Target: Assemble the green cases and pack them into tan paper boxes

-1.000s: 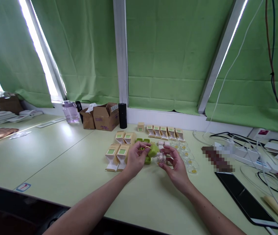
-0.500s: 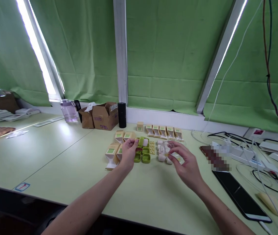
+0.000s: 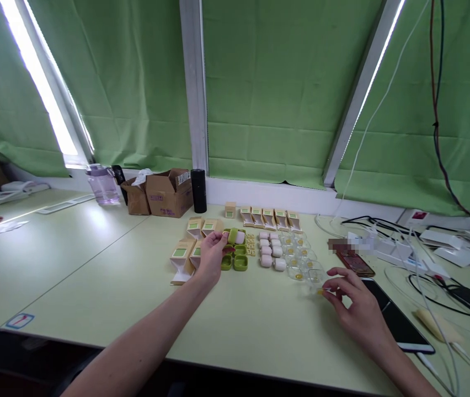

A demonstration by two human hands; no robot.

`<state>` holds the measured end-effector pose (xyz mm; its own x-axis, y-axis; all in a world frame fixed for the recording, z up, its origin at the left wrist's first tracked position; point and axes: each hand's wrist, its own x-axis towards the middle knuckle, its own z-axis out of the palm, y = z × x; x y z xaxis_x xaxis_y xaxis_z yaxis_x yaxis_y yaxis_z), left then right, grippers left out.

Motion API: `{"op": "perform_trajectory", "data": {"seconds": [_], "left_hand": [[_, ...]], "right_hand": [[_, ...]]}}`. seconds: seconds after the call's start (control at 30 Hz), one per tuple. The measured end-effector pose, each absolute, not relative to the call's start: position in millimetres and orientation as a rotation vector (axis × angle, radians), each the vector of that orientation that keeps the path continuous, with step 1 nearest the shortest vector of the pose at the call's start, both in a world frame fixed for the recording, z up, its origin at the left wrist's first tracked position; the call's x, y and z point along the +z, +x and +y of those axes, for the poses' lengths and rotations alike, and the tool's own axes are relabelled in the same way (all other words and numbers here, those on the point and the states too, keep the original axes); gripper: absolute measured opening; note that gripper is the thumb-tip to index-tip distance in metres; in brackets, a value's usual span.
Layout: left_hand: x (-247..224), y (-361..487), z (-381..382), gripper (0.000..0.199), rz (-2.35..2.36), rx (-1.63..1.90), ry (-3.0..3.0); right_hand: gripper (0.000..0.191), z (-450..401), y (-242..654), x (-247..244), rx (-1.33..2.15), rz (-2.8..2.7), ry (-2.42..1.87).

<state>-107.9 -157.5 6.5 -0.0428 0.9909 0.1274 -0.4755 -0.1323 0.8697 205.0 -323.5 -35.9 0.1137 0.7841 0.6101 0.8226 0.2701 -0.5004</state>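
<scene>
My left hand (image 3: 211,256) pinches a small green case (image 3: 232,236) with a whitish-pink piece at its right side. It is held over a group of green open cases (image 3: 240,262) on the table. My right hand (image 3: 354,303) is closed with its fingertips on a small clear plastic cover (image 3: 316,288) that has a yellow spot. That cover is at the near end of several similar clear covers (image 3: 291,250); I cannot tell if it touches the table. Between the hands stand several pale pink cases (image 3: 266,260) and small yellow pieces (image 3: 250,246).
Opened cardboard packs (image 3: 182,259) lie left of the green cases, and more small packs (image 3: 268,218) line the back. Behind are a brown carton (image 3: 169,194), a black cylinder (image 3: 198,191) and a purple bottle (image 3: 103,186). A tablet (image 3: 396,322) and cables lie on the right.
My right hand has moved right and nearer to me with the clear cover, uncovering the pink cases and the clear covers. My left hand keeps its hold over the green cases. The view has shifted slightly.
</scene>
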Motion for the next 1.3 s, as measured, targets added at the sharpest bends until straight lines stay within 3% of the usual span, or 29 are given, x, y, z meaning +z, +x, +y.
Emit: {"op": "perform_trajectory", "data": {"seconds": [0.47,0.77,1.07,1.3], "left_hand": [[5,-108,-157,0.047,0.753,1.454,0.91],[4,-106,-159,0.03,0.693,1.364,0.835],[-2,-104,-161,0.019,0.713,1.221,0.838],[-1,-99,-170,0.027,0.689,1.095,0.915]], "right_hand": [[0.015,-324,218,-58,0.012,-1.65,-1.638],[0.011,-308,180,-1,-0.369,-1.571,-1.324],[0.045,-232,87,10,-0.432,-1.987,-0.96],[0.041,-217,78,-8,-0.326,-1.979,-0.95]]}}
